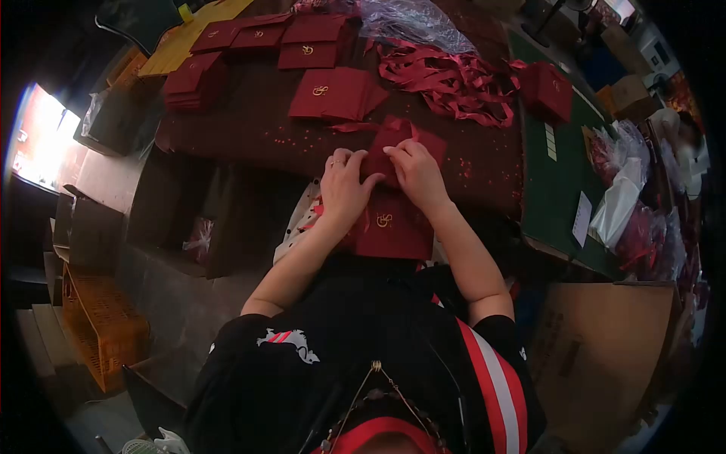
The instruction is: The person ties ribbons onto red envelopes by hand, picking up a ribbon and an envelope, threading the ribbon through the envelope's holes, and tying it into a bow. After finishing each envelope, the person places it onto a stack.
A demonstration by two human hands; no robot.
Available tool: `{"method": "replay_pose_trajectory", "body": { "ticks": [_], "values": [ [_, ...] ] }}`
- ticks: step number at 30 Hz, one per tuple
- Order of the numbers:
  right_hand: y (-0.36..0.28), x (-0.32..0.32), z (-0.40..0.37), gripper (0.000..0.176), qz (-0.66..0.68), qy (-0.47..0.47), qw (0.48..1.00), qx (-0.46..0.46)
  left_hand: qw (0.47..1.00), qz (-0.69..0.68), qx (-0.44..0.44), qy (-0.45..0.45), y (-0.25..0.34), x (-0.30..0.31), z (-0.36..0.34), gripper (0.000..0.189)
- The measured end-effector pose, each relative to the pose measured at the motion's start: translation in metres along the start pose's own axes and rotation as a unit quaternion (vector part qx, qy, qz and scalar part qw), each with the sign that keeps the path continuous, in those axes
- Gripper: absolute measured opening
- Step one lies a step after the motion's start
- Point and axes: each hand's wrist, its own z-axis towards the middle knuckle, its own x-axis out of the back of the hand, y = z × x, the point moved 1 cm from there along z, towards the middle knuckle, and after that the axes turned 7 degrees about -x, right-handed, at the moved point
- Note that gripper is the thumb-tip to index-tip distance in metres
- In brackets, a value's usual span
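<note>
A dark red gift bag point(431, 141) lies at the near edge of the table, with a red ribbon point(398, 123) across its upper part. My left hand point(346, 185) grips the bag's left side, fingers curled over it and thumb pointing inward. From the other side, my right hand point(417, 172) is closed in a pinch at the bag's middle, fingertips close to the ribbon; exactly what the pinch holds is too small to make out. Below my hands, on my lap, rests another dark red bag point(393, 234) with a gold emblem.
Stacks of red bags point(314, 49) and a nearer pile point(333, 94) occupy the table's far left. Loose red ribbons point(446, 79) lie tangled beside clear plastic film point(416, 23). A red bag point(546, 92) stands at right. An orange crate point(102, 325) and a cardboard box point(605, 340) flank me.
</note>
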Motion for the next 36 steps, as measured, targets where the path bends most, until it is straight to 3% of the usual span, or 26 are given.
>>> {"method": "replay_pose_trajectory", "body": {
  "ticks": [5,12,21,24,26,31,36],
  "values": [
    [-0.010,0.012,0.006,0.017,0.099,0.007,0.995,-0.034,0.999,-0.039,0.018,0.011,0.003,-0.003,0.000,0.048],
    [-0.007,0.006,0.003,0.012,0.072,0.019,0.997,0.004,0.987,-0.132,0.089,-0.018,0.001,-0.001,0.006,0.040],
    [-0.013,0.004,-0.002,0.014,0.051,-0.014,0.998,0.029,0.983,-0.157,0.095,-0.028,-0.004,-0.002,0.009,0.035],
    [-0.010,-0.003,-0.006,0.013,0.071,-0.003,0.997,0.018,0.986,-0.147,0.078,-0.024,-0.006,-0.003,0.009,0.032],
    [-0.005,-0.007,-0.008,0.012,0.154,-0.002,0.988,-0.022,0.984,-0.155,0.081,-0.023,-0.005,-0.004,0.008,0.032],
    [-0.003,-0.010,-0.008,0.014,0.156,0.006,0.988,0.000,0.987,-0.151,0.058,-0.006,-0.005,-0.002,0.008,0.030],
    [-0.007,-0.012,-0.010,0.013,0.133,0.017,0.991,-0.003,0.985,-0.092,0.099,-0.110,-0.011,0.013,0.018,0.030]
  ]
}}
